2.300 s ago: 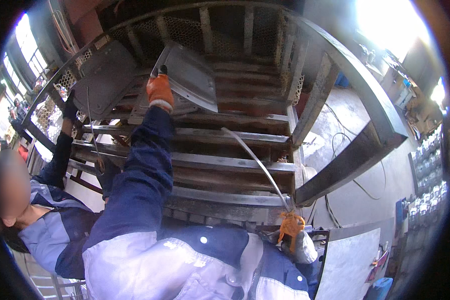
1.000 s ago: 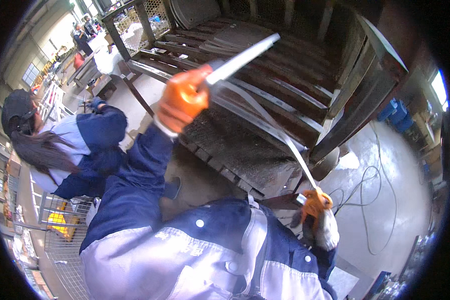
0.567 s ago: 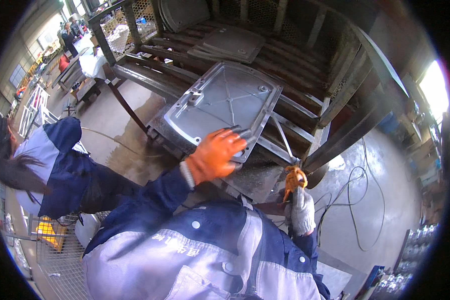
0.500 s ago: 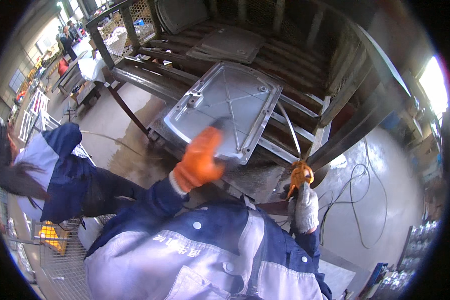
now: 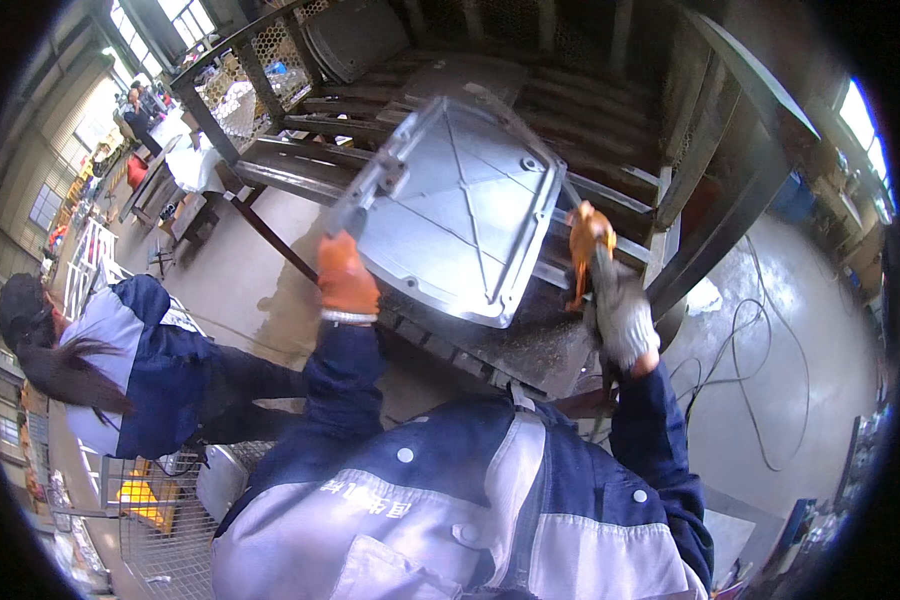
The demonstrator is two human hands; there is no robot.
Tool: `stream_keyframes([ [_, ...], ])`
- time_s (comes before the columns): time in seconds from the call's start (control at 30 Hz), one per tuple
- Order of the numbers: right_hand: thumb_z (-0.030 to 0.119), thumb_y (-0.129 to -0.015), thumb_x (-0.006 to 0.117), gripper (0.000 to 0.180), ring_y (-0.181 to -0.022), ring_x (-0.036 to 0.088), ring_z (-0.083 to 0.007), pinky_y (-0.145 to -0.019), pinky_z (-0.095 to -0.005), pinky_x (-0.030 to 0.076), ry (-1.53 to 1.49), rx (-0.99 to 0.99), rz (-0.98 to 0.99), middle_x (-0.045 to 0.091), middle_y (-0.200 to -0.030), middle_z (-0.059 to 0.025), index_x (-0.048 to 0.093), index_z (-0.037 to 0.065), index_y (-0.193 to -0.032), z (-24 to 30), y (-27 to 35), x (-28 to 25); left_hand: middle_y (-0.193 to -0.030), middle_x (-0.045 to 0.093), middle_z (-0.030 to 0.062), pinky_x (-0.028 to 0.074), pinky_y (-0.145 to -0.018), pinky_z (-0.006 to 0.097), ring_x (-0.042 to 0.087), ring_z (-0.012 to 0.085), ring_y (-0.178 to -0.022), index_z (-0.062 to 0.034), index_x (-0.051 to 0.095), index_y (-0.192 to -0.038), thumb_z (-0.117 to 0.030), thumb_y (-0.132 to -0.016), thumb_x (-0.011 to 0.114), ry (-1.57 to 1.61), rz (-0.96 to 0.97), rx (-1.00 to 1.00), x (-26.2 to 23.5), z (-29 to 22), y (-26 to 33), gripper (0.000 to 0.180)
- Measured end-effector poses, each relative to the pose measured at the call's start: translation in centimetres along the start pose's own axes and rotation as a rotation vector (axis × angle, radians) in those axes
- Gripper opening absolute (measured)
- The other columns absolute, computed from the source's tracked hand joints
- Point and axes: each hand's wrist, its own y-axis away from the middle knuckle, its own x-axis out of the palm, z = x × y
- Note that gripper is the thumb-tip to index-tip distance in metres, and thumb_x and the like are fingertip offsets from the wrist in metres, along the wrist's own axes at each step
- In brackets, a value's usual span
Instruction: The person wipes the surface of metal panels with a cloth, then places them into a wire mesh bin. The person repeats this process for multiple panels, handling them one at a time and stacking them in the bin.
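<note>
A grey cast metal panel (image 5: 450,210) with crossing ribs and a raised rim lies over the slats of a metal rack and looks tilted. My left hand (image 5: 348,275), in an orange glove with dark fingertips, is closed on the panel's left corner. To the panel's right, my right hand (image 5: 625,320), in a whitish knitted glove, is wrapped round an orange air blow gun (image 5: 588,240). Its long thin nozzle stretches toward the panel's far edge and is blurred by motion. The fingers under the blow gun are partly hidden.
The dark slatted rack (image 5: 300,150) has mesh sides and a slanting post (image 5: 715,250) on the right. Other flat panels (image 5: 355,40) rest at its back. A co-worker (image 5: 140,360) bends at the left beside a wire cage (image 5: 175,535). Cables (image 5: 740,340) loop over the right floor.
My left hand has moved left from above the panel and taken hold of its corner. The panel has become tilted. My right hand has raised the blow gun, bringing its nozzle over the panel's far side.
</note>
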Motion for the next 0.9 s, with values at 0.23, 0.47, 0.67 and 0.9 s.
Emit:
stream_keyframes([
  [0.23, 0.032, -0.095, 0.05, 0.041, -0.082, 0.065, -0.0267, -0.07, -0.0348, 0.051, -0.203, 0.303, 0.074, 0.066, -0.092, -0.0174, 0.057, -0.003, -0.116, -1.0, 5.0, -2.5, -0.111, 0.066, 0.0099, 0.05, -0.086, 0.026, 0.064, 0.0161, -0.098, 0.0048, 0.058, -0.124, -0.006, -0.09, 0.061, 0.51, 0.03, -0.092, -5.7, -11.6, -5.2, 0.036],
  [0.47, 0.06, -0.092, 0.052, 0.071, -0.092, 0.062, -0.0221, -0.079, -0.0334, 0.049, -0.86, 0.538, 0.309, 0.064, -0.103, -0.0145, 0.054, -0.004, -0.123, -1.0, 13.2, -5.8, -0.113, 0.066, 0.0087, 0.047, -0.091, 0.026, 0.062, 0.0142, -0.102, 0.0063, 0.055, -0.126, -0.002, -0.087, 0.068, 0.396, 0.049, 0.029, -5.7, -13.4, -4.6, 0.043],
  [0.67, 0.057, -0.096, 0.048, 0.062, -0.083, 0.055, -0.0174, -0.075, -0.0337, 0.046, -0.79, 0.492, 0.264, 0.062, -0.095, -0.01, 0.059, -0.002, -0.113, -2.0, 11.9, -4.0, -0.113, 0.065, 0.0096, 0.048, -0.089, 0.026, 0.063, 0.0153, -0.101, 0.0068, 0.053, -0.128, 0.001, -0.087, 0.067, 0.306, 0.054, 0.067, -5.4, -14.0, -4.1, 0.044],
  [0.9, 0.063, -0.094, 0.044, 0.067, -0.067, 0.05, -0.0161, -0.062, -0.0346, 0.042, -0.687, 0.473, 0.353, 0.058, -0.074, -0.0068, 0.061, -0.002, -0.097, -2.2, 11.4, -3.5, -0.114, 0.065, 0.0096, 0.047, -0.09, 0.026, 0.061, 0.0151, -0.103, 0.0054, 0.053, -0.13, -0.001, -0.088, 0.065, 0.237, 0.065, 0.086, -5.6, -14.5, -3.5, 0.044],
])
